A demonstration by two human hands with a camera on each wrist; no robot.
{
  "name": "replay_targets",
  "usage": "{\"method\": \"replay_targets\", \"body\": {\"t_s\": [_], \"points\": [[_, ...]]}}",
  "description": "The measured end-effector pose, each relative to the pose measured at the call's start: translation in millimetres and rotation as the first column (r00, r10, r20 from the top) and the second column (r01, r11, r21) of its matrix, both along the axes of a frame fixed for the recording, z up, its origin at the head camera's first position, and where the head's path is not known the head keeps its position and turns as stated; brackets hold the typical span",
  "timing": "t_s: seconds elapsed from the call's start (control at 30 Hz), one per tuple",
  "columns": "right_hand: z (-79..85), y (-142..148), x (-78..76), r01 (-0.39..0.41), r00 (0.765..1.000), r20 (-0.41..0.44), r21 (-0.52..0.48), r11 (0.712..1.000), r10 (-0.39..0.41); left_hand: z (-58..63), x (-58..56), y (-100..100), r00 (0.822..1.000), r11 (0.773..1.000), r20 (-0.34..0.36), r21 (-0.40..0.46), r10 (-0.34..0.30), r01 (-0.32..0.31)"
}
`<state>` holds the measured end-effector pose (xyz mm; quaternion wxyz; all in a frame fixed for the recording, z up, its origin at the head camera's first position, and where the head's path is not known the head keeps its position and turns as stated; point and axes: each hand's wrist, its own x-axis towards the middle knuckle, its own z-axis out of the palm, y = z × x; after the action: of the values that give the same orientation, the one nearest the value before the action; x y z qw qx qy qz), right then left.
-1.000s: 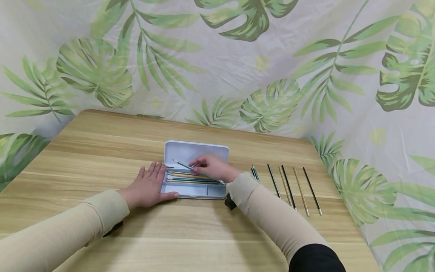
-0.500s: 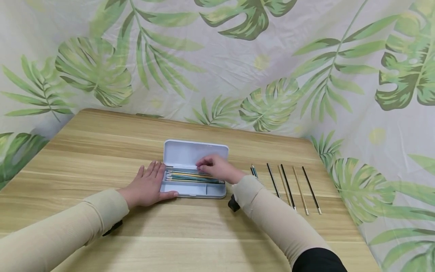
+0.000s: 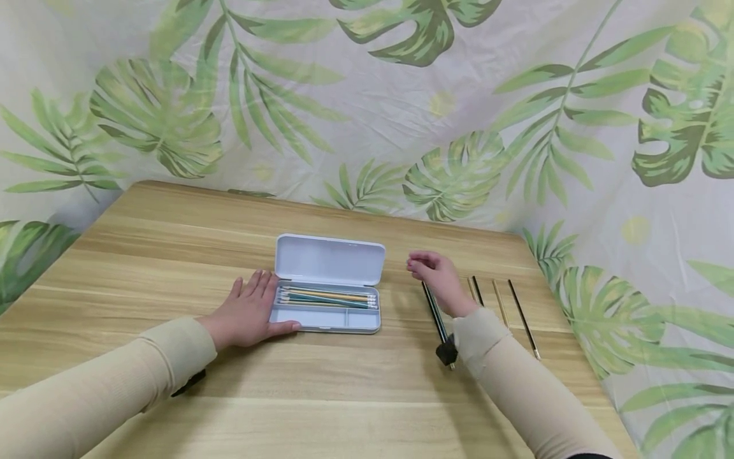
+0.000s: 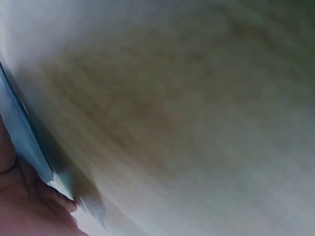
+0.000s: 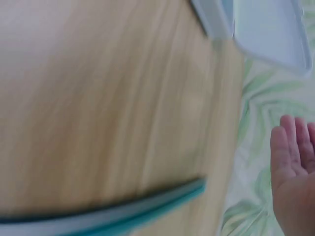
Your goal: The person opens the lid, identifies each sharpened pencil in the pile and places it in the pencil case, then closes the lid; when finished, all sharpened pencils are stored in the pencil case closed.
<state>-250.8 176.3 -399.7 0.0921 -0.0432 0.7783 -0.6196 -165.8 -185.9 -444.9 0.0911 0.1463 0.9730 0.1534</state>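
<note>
A pale grey-blue pencil case (image 3: 308,317) lies on the table with its lid (image 3: 329,260) raised. Several pencils (image 3: 327,297) lie lengthwise in its back compartment. My left hand (image 3: 245,315) rests against the case's left end, fingers extended, thumb along the front edge. Right of the case, my right hand (image 3: 439,279) hovers over the table with nothing in its fingers. Just below it are dark and green pencils (image 3: 434,311), partly covered by the wrist; they look blurred in the right wrist view. The left wrist view is dim and shows the palm (image 4: 29,206) beside the case.
Farther right, more pencils lie apart from each other, among them a black pencil (image 3: 524,319) and a natural-wood pencil (image 3: 501,303); my right forearm hides some. The wooden table (image 3: 275,395) meets a leaf-print cloth (image 3: 367,127) at its back edge.
A pencil in my right hand was laid into the case's back compartment and let go. That hand then moved right, over the loose pencils. My left hand stayed put.
</note>
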Motion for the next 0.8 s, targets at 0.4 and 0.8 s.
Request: {"method": "replay_targets", "body": {"t_s": [0.4, 0.8], "points": [[-14.3, 50.7, 25.0, 0.166, 0.978, 0.12, 0.037, 0.985, -0.17, 5.0, 1.3, 0.9, 1.0, 1.0, -0.011, -0.014, -0.008, 0.007], [-45.0, 48.5, 29.5, 0.201, 0.967, 0.109, 0.235, 0.951, -0.231, -0.7, -0.9, -2.6, 1.0, 1.0, -0.002, 0.001, -0.003, 0.003]]}}
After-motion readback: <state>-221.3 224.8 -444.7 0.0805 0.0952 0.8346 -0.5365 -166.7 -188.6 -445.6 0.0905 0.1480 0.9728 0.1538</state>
